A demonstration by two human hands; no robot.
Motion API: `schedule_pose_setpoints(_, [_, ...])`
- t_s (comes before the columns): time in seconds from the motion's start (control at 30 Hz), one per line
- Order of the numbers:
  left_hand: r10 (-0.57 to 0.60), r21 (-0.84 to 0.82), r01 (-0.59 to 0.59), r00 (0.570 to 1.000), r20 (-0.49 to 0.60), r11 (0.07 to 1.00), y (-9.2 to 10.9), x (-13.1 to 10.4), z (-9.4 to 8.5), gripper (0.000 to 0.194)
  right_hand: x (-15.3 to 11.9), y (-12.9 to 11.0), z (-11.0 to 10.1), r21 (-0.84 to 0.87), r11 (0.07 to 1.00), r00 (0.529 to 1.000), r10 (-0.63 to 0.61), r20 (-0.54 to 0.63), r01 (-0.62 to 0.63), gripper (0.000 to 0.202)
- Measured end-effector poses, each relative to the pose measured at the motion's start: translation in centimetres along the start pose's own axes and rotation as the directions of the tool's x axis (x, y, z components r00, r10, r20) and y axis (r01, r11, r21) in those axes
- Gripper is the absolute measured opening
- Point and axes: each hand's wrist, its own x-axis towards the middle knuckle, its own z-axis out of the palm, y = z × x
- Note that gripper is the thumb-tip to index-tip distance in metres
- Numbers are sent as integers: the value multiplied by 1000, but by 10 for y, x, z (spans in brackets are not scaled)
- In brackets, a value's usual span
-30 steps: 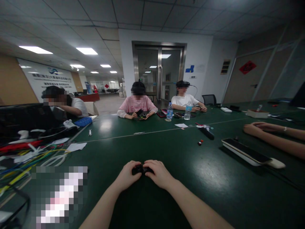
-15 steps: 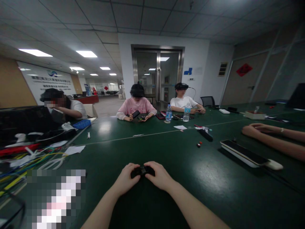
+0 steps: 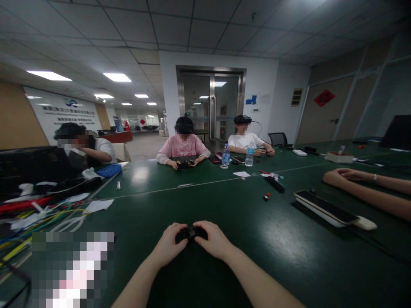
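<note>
Both my hands rest low over the green table (image 3: 154,218), in the middle of the view, wrapped around one small black device (image 3: 192,232). My left hand (image 3: 169,244) grips its left end, and my right hand (image 3: 213,239) its right end. Between the thumbs, a greyish patch shows on the device's middle. Its ends are covered by my fingers, so its exact kind is hard to make out.
To the right lies a white case with a dark top (image 3: 327,207), before a co-worker's arms (image 3: 349,179). Cables (image 3: 61,222) crowd the left side. Two water bottles (image 3: 249,155) stand near seated people across the table. A dark strap-like item (image 3: 274,184) lies between.
The view has shifted slightly, while my hands keep the same grip on the black device. Across the table, the person in pink has lowered the dark object in one hand.
</note>
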Motion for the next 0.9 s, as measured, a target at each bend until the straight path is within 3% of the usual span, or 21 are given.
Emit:
schedule_pose_setpoints(0.5, [65,41,-63,997,-37,997,-4,1,3,37,1,-3,-1,-32,996,996,-88,4,88,27])
schedule_pose_setpoints(0.9, [74,24,-74,997,-21,997,-5,1,2,41,3,-2,1,-62,996,998,-69,7,69,25])
